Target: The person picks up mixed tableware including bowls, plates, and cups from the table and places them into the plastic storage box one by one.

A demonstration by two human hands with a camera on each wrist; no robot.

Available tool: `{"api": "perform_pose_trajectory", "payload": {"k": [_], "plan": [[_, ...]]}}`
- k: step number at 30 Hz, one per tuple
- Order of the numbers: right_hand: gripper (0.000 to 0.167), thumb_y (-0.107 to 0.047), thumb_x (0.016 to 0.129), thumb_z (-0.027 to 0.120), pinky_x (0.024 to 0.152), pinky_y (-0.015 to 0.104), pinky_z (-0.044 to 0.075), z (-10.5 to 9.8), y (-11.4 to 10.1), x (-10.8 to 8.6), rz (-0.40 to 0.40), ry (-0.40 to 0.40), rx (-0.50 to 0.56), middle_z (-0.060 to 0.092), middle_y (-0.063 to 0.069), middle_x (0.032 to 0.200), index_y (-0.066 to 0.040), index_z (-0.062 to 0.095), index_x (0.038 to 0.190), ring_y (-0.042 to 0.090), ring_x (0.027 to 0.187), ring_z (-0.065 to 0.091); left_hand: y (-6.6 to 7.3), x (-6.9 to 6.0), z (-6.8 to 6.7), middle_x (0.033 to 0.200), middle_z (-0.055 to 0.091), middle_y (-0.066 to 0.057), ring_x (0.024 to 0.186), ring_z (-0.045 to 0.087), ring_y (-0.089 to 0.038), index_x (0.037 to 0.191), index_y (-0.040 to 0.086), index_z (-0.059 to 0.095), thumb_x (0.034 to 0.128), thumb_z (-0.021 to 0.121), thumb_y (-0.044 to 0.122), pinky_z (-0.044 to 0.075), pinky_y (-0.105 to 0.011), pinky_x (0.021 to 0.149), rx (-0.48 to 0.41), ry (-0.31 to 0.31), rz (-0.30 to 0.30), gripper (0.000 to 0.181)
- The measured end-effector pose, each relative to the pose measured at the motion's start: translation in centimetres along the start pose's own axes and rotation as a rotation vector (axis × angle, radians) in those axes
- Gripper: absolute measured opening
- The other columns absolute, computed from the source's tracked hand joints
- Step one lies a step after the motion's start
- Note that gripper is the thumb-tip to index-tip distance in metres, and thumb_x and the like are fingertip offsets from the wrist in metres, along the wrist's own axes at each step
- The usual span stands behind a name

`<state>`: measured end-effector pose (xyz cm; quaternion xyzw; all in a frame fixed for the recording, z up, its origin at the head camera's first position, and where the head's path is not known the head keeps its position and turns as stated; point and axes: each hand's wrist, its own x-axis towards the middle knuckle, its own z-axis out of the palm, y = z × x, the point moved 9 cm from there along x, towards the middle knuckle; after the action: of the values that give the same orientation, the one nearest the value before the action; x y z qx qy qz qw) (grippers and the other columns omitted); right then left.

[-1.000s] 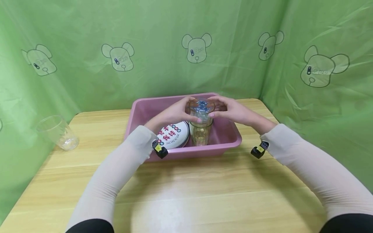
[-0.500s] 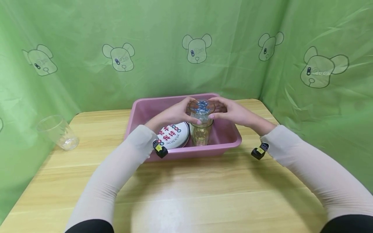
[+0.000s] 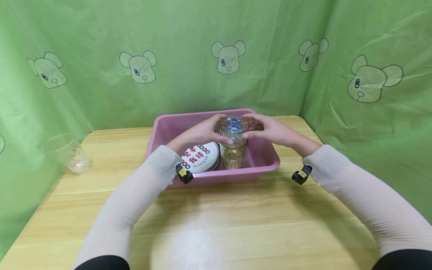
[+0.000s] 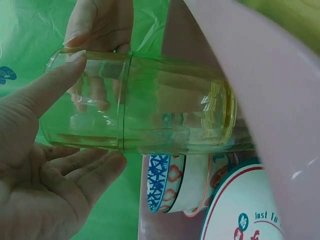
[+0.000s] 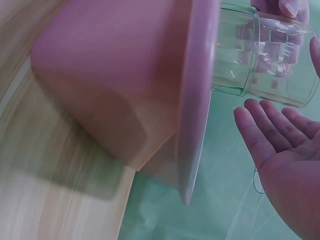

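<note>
Two clear yellowish drinking glasses stand in the pink basin (image 3: 261, 153), the upper glass (image 3: 237, 135) set into the mouth of the lower glass (image 3: 233, 159). My left hand (image 3: 202, 131) holds the upper glass from the left, thumb near its rim and fingers along its far side. From the right my right hand (image 3: 275, 129) holds the same glass, thumb in front and fingers behind. White plates (image 3: 199, 157) with red lettering lie left of the glasses. Patterned bowls (image 4: 172, 185) sit behind them, and their blue pattern shows through the glass.
Another clear drinking glass (image 3: 75, 159) stands alone at the left edge of the wooden table (image 3: 216, 228). Green curtains (image 3: 189, 67) with bear outlines hang behind the table and on both sides. The basin's walls rise around its contents.
Both hands keep their places around the upper glass, and the glasses stay stacked. Only the head view has shifted very slightly.
</note>
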<state>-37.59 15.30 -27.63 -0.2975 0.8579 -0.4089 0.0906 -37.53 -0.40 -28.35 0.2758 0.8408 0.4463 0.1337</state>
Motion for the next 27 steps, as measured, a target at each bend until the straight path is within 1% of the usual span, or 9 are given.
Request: {"api": "perform_pose_trajectory", "payload": {"k": [3, 6, 9, 12, 15, 18, 21, 24, 27], "plan": [[0.068, -0.026, 0.092, 0.071, 0.108, 0.049, 0.038, -0.1, 0.0, -0.1, 0.003, 0.001, -0.001, 0.052, 0.014, 0.139, -0.009, 0.037, 0.149, 0.03, 0.128, 0.049, 0.1, -0.3, -0.3, 0.142, 0.049, -0.01, 0.123, 0.052, -0.023, 0.153, 0.008, 0.024, 0.0787, 0.083, 0.031, 0.047, -0.033, 0.1, 0.01, 0.003, 0.014, 0.098], [0.067, -0.025, 0.092, 0.071, 0.108, 0.049, 0.04, -0.2, 0.0, -0.2, -0.003, 0.003, 0.008, 0.053, 0.014, 0.139, -0.009, 0.039, 0.148, 0.03, 0.127, 0.049, 0.1, -0.8, -0.7, 0.146, 0.045, -0.011, 0.127, 0.05, -0.028, 0.155, 0.009, 0.023, 0.0804, 0.082, 0.031, 0.048, -0.035, 0.1, 0.009, 0.0, 0.026, 0.097], [0.066, -0.024, 0.092, 0.071, 0.107, 0.047, 0.041, -0.4, 0.1, -0.3, -0.009, 0.011, 0.016, 0.053, 0.013, 0.138, -0.009, 0.04, 0.148, 0.029, 0.126, 0.05, 0.1, -1.4, -1.2, 0.15, 0.041, -0.011, 0.13, 0.048, -0.032, 0.155, 0.01, 0.025, 0.0816, 0.081, 0.032, 0.046, -0.037, 0.103, 0.021, 0.004, 0.033, 0.095], [0.065, -0.024, 0.092, 0.071, 0.107, 0.047, 0.041, -0.7, 0.1, -0.5, -0.013, 0.022, 0.028, 0.053, 0.013, 0.138, -0.009, 0.041, 0.148, 0.028, 0.126, 0.05, 0.3, -2.1, -1.8, 0.151, 0.04, -0.012, 0.13, 0.048, -0.031, 0.153, 0.01, 0.028, 0.0827, 0.08, 0.029, 0.044, -0.037, 0.105, 0.012, 0.01, 0.059, 0.09], [0.065, -0.027, 0.093, 0.069, 0.105, 0.048, 0.043, -1.0, 0.4, -0.6, -0.006, 0.033, 0.035, 0.052, 0.013, 0.14, -0.01, 0.04, 0.148, 0.029, 0.127, 0.05, 0.3, -2.8, -2.4, 0.149, 0.043, -0.012, 0.13, 0.048, -0.028, 0.152, 0.01, 0.03, 0.0836, 0.079, 0.026, 0.041, -0.035, 0.107, -0.008, 0.018, 0.081, 0.086], [0.064, -0.031, 0.094, 0.068, 0.102, 0.049, 0.045, -1.2, 0.9, -0.9, 0.017, 0.047, 0.026, 0.05, 0.01, 0.142, -0.011, 0.04, 0.148, 0.029, 0.127, 0.049, 0.0, -3.6, -3.1, 0.147, 0.044, -0.013, 0.131, 0.046, -0.026, 0.152, 0.011, 0.031, 0.0845, 0.079, 0.026, 0.039, -0.036, 0.109, -0.006, 0.038, 0.075, 0.084], [0.063, -0.034, 0.095, 0.066, 0.101, 0.049, 0.046, -1.5, 1.4, -1.2, 0.029, 0.069, 0.004, 0.05, 0.009, 0.142, -0.011, 0.042, 0.147, 0.028, 0.126, 0.05, -0.7, -4.6, -4.1, 0.147, 0.046, -0.011, 0.132, 0.045, -0.024, 0.151, 0.012, 0.033, 0.0848, 0.078, 0.03, 0.037, -0.038, 0.11, 0.033, 0.073, 0.051, 0.082], [0.059, -0.034, 0.096, 0.064, 0.104, 0.047, 0.044, -1.8, 1.8, -1.4, 0.026, 0.089, -0.015, 0.053, 0.011, 0.14, -0.008, 0.044, 0.145, 0.028, 0.125, 0.051, -1.2, -5.5, -5.1, 0.145, 0.048, -0.011, 0.132, 0.046, -0.024, 0.15, 0.011, 0.035, 0.0861, 0.076, 0.032, 0.038, -0.041, 0.11, 0.051, 0.1, 0.039, 0.078], [0.056, -0.032, 0.097, 0.063, 0.104, 0.047, 0.043, -2.0, 2.2, -1.7, 0.028, 0.109, -0.025, 0.056, 0.014, 0.136, -0.005, 0.046, 0.144, 0.029, 0.123, 0.053, -1.7, -6.6, -6.1, 0.144, 0.048, -0.012, 0.131, 0.046, -0.027, 0.148, 0.01, 0.038, 0.0878, 0.075, 0.032, 0.038, -0.043, 0.11, 0.037, 0.127, 0.032, 0.074]]}}
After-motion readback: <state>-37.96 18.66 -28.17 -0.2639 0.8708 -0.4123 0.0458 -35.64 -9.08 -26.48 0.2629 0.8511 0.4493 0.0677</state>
